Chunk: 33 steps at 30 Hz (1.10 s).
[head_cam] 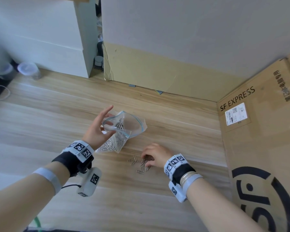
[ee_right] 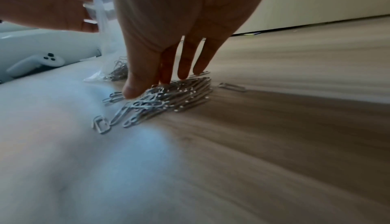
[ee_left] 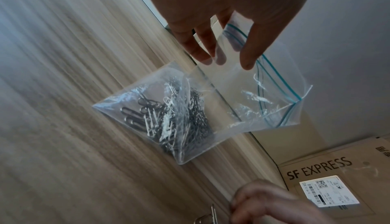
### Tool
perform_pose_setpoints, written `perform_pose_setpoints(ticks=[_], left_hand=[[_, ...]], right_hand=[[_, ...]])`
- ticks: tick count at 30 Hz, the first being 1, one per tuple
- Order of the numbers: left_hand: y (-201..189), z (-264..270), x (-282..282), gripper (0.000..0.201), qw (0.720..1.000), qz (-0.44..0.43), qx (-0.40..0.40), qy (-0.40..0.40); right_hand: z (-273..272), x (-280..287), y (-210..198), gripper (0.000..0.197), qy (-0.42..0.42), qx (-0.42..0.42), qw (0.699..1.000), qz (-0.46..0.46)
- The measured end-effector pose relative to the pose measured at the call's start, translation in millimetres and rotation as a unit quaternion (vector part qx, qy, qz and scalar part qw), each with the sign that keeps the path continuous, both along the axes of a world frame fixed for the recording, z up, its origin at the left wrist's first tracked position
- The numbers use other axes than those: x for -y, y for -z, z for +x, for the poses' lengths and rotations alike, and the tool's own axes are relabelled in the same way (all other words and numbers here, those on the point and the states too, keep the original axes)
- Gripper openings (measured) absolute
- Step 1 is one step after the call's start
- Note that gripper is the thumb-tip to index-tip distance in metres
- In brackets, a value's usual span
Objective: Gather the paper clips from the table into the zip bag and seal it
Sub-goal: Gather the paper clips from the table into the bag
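A clear zip bag (head_cam: 132,126) with a blue seal strip hangs above the wooden table (head_cam: 57,114), its mouth wide open. My left hand (head_cam: 105,127) pinches one side of the rim, thumb (ee_left: 249,57) against fingers. A heap of silver paper clips (ee_left: 175,120) lies in the bag's bottom corner, which touches the table. To the right, my right hand (head_cam: 148,160) is down on a pile of loose paper clips (head_cam: 141,166). Its thumb (ee_right: 133,90) and fingers close round a bunch of the pile (ee_right: 168,97). A few single clips lie scattered around it.
An SF EXPRESS cardboard box (head_cam: 258,131) walls the table's right side. A cardboard panel (head_cam: 157,72) stands along the back and a white box (head_cam: 49,39) at the back left. Plastic jars (head_cam: 28,69) and a white cable (head_cam: 0,92) sit far left. A white controller (ee_right: 42,62) lies beyond the bag.
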State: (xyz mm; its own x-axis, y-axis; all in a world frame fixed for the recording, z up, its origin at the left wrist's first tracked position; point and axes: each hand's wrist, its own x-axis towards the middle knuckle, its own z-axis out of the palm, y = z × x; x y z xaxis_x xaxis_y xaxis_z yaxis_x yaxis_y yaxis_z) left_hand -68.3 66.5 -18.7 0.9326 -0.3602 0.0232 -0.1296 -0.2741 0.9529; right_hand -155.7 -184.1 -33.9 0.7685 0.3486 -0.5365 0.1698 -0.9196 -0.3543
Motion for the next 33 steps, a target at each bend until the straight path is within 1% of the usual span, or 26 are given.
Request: perform_pose_setpoints(ticks=[2, 4, 5, 7, 9, 14, 17, 20, 23, 27, 30, 33], left_hand=[[-1, -1, 1, 0.093, 1.000, 0.007, -0.002, 0.003], [-1, -1, 2, 0.092, 1.000, 0.008, -0.005, 0.003], [-1, -1, 2, 0.092, 1.000, 0.008, -0.006, 0.005], [-1, -1, 1, 0.093, 1.000, 0.010, -0.004, 0.005], [0, -1, 1, 0.093, 1.000, 0.010, -0.005, 0.006], [0, -1, 0, 0.092, 1.000, 0.009, -0.008, 0.010], [0, 0, -1, 0.092, 1.000, 0.008, -0.005, 0.011], [1, 0, -1, 0.092, 1.000, 0.009, -0.005, 0.011], [1, 1, -2, 0.093, 1.000, 0.009, -0.003, 0.012], [2, 2, -3, 0.093, 1.000, 0.009, -0.005, 0.012], [2, 2, -3, 0.093, 1.000, 0.009, -0.005, 0.012], [1, 2, -3, 0.094, 1.000, 0.013, -0.004, 0.011]], right_hand=[[-8, 10, -4, 0.066, 0.023, 0.010, 0.999, -0.046], [-16, 15, -5, 0.082, 0.045, 0.009, 0.997, -0.069], [-20, 15, -3, 0.085, 0.053, 0.003, 0.996, -0.072], [-26, 9, 3, 0.086, 0.066, -0.012, 0.996, -0.059], [-29, 0, 11, 0.080, 0.080, -0.010, 0.996, -0.026], [-31, -7, 22, 0.043, 0.134, 0.033, 0.987, 0.079], [-30, -6, 23, 0.028, 0.145, 0.041, 0.983, 0.102], [-25, -5, 23, 0.017, 0.159, 0.038, 0.980, 0.115], [-20, -4, 21, 0.010, 0.170, 0.034, 0.976, 0.135], [-18, -5, 20, 0.006, 0.183, 0.051, 0.970, 0.151], [-17, -7, 18, 0.006, 0.209, 0.061, 0.963, 0.157], [-14, -8, 18, 0.008, 0.217, 0.063, 0.963, 0.146]])
